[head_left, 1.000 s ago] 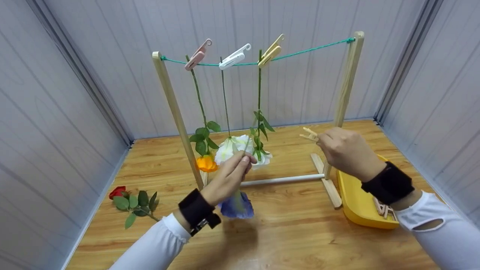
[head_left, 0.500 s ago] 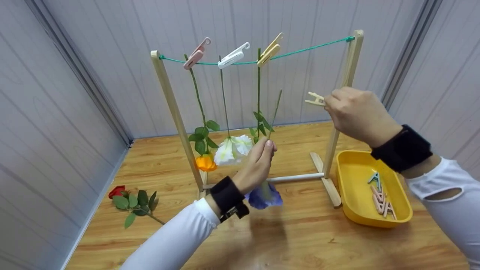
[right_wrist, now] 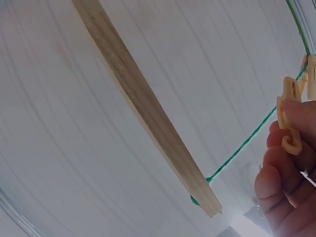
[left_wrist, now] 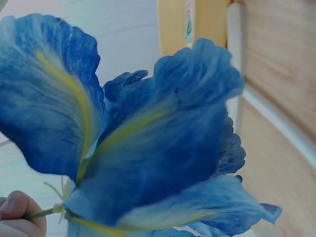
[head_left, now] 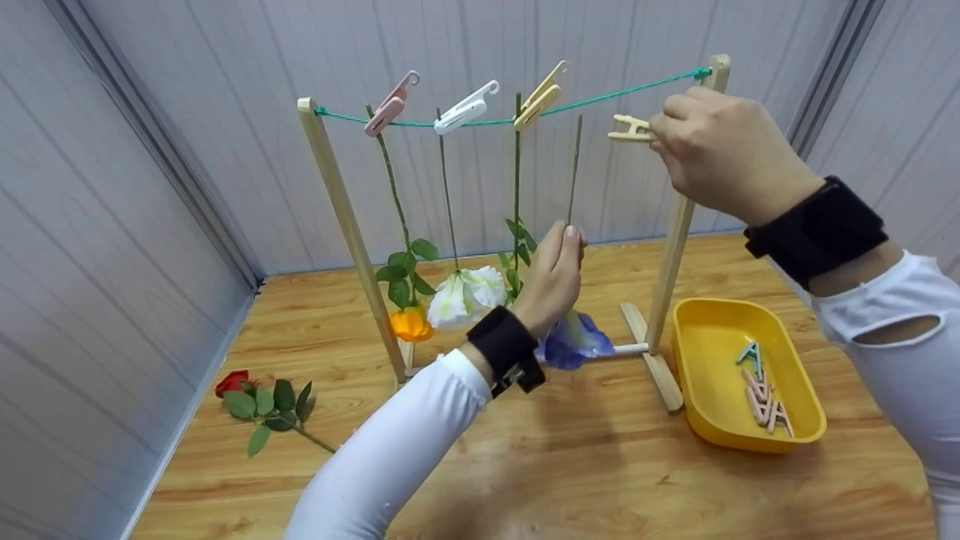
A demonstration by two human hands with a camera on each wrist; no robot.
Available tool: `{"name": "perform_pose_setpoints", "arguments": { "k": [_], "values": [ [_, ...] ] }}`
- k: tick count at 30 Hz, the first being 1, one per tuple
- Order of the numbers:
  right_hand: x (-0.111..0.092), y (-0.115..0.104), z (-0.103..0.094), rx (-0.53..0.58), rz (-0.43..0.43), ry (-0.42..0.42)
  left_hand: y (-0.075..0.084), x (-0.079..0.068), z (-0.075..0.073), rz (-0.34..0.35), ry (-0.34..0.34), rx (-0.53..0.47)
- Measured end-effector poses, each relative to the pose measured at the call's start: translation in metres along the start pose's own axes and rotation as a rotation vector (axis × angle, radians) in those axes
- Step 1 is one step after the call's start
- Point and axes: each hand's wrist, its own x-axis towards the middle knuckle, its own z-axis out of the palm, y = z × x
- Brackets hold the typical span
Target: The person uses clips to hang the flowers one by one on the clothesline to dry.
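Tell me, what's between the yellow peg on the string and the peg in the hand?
In the head view, the top of the blue flower's stem stands between the yellow peg and the held peg.

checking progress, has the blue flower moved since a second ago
Yes. The left hand has lifted the blue flower up and rightwards; its stem tip now nearly reaches the green line.

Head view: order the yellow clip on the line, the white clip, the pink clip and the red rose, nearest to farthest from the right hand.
1. yellow clip, on the line just left of the right hand
2. white clip, mid-line
3. pink clip, by the left post
4. red rose, on the table, far left
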Motion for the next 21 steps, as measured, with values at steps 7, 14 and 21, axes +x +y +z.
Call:
{"name": "perform_pose_setpoints", "arguments": {
  "k": [7, 14, 21],
  "values": [
    [0.021, 0.006, -0.012, 0.034, 0.049, -0.041, 0.000, 0.021, 0.008, -0.016, 0.015, 0.010],
    [0.043, 0.009, -0.023, 0.052, 0.106, -0.100, 0.003, 0.031, 0.012, -0.065, 0.000, -0.016],
    [0.059, 0.015, -0.025, 0.058, 0.164, -0.202, 0.001, 0.036, 0.012, -0.121, 0.026, 0.006]
  ]
}}
